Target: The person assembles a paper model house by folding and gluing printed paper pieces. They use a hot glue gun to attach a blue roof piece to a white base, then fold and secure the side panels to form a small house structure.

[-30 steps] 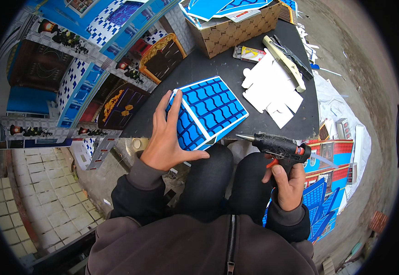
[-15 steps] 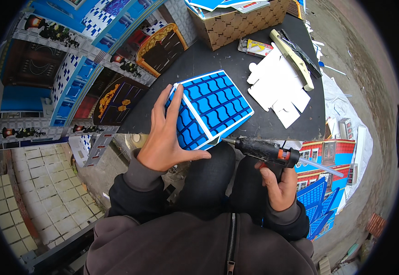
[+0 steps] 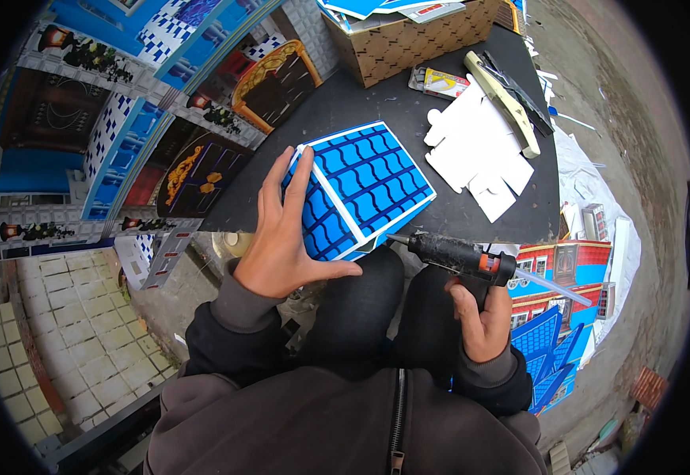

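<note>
A small model roof point(image 3: 373, 176), blue with a dark wavy tile pattern and white edge strips, rests tilted at the table's near edge. My left hand point(image 3: 281, 229) steadies it from the left, fingers on the far side of its left slope and thumb stretched along its near end. In my right hand point(image 3: 481, 321) is a black glue gun point(image 3: 457, 257), held by its handle, with a clear glue stick point(image 3: 552, 286) poking out the back. Its nozzle points left at the roof's near right corner, very close to it; I cannot tell whether they touch.
On the dark table point(image 3: 281, 134) lie a white cut-out sheet point(image 3: 479, 150), a cream-and-black stapler-like tool point(image 3: 503, 103) and a small yellow-red box point(image 3: 444, 82). A brown patterned carton point(image 3: 416, 47) holds blue pieces. Printed house panels point(image 3: 202, 103) stand left; more model parts point(image 3: 555, 340) sit right.
The glue gun's nozzle has shifted slightly up and right at the roof's near corner. My left hand keeps its place on the roof.
</note>
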{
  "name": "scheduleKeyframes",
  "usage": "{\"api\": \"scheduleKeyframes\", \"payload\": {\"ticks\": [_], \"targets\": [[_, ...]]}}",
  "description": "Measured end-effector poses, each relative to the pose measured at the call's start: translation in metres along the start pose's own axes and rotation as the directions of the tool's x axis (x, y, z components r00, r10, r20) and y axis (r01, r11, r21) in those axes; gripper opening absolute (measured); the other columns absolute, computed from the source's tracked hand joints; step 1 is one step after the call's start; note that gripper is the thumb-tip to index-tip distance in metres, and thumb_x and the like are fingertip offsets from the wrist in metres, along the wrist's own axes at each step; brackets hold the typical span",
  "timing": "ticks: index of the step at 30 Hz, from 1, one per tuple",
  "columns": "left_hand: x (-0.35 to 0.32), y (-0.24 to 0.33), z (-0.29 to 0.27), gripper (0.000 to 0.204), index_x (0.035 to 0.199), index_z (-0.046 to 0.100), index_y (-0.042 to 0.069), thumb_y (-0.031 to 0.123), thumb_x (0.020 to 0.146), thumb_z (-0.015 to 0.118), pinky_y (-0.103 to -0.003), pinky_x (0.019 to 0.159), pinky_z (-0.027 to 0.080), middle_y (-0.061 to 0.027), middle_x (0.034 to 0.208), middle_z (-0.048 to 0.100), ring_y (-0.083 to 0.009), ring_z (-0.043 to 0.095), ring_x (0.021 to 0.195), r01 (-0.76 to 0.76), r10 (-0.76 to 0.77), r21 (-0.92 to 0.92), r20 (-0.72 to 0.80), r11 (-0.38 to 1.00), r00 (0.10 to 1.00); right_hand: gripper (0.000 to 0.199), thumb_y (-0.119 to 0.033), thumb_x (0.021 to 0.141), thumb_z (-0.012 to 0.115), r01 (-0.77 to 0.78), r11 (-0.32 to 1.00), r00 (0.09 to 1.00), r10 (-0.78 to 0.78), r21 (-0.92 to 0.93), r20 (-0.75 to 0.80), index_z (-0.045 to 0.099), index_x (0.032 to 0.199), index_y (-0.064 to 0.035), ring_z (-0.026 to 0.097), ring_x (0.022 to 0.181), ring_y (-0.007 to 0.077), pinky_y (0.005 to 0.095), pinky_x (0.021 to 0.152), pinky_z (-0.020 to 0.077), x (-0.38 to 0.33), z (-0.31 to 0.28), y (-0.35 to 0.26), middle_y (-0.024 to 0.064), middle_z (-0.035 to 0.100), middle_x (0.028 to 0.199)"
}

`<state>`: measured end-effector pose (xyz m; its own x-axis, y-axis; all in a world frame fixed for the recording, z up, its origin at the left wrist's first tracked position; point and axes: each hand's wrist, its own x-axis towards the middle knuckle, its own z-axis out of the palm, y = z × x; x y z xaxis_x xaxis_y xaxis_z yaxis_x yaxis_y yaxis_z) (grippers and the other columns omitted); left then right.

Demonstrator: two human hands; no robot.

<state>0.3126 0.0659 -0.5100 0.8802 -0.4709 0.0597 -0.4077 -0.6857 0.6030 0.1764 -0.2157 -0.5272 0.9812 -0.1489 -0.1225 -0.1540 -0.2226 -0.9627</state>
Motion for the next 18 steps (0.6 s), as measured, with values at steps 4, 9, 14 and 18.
{"api": "scheduleKeyframes", "payload": {"ticks": [4, 9, 14, 18], "targets": [[0.0, 0.001, 0.0, 0.149, 0.168, 0.012, 0.012, 0.051, 0.054, 0.1, -0.062, 0.119, 0.029, -0.0315, 0.163, 0.016, -0.0544, 0.024, 0.148, -0.012, 0.012, -0.001, -0.007, 1.0, 1.0, 0.036, -0.008, 0.097, 0.067, -0.028, 1.0, 0.999, 0.028, 0.007, -0.029, 0.059, 0.13, 0.0036, 0.065, 0.078, 0.0227, 0.0332, 0.074, 0.0513, 0.002, 0.001, 0.003, 0.0112, 0.068, 0.091], [0.0, 0.0, 0.0, 0.15, 0.167, 0.012, 0.011, 0.051, 0.054, 0.101, -0.061, 0.119, 0.029, -0.0317, 0.163, 0.016, -0.0542, 0.024, 0.149, -0.007, 0.007, -0.004, -0.007, 1.0, 1.0, 0.037, -0.007, 0.097, 0.068, -0.034, 0.999, 0.998, 0.033, -0.018, -0.058, 0.057, 0.13, 0.0047, 0.064, 0.073, 0.0199, 0.0322, 0.068, 0.0496, 0.003, 0.0, 0.008, 0.0109, 0.067, 0.085], [0.0, 0.0, 0.0, 0.15, 0.167, 0.012, 0.011, 0.052, 0.054, 0.101, -0.061, 0.119, 0.029, -0.0319, 0.163, 0.016, -0.0542, 0.023, 0.149, 0.002, -0.002, -0.001, 0.001, 1.0, 1.0, 0.038, -0.006, 0.097, 0.068, -0.085, 0.996, 0.992, 0.084, -0.01, -0.091, 0.056, 0.132, 0.0059, 0.064, 0.075, 0.0203, 0.0324, 0.069, 0.0499, 0.004, -0.001, 0.012, 0.0119, 0.067, 0.087], [0.0, 0.001, 0.0, 0.149, 0.167, 0.014, 0.01, 0.052, 0.053, 0.101, -0.061, 0.119, 0.029, -0.0319, 0.163, 0.016, -0.0541, 0.023, 0.149, -0.002, 0.002, -0.007, -0.001, 1.0, 1.0, 0.04, -0.006, 0.098, 0.068, -0.019, 0.999, 0.992, 0.014, -0.042, -0.126, 0.055, 0.134, 0.0058, 0.066, 0.079, 0.022, 0.0332, 0.072, 0.0512, 0.007, 0.0, 0.018, 0.0139, 0.068, 0.091]]}}
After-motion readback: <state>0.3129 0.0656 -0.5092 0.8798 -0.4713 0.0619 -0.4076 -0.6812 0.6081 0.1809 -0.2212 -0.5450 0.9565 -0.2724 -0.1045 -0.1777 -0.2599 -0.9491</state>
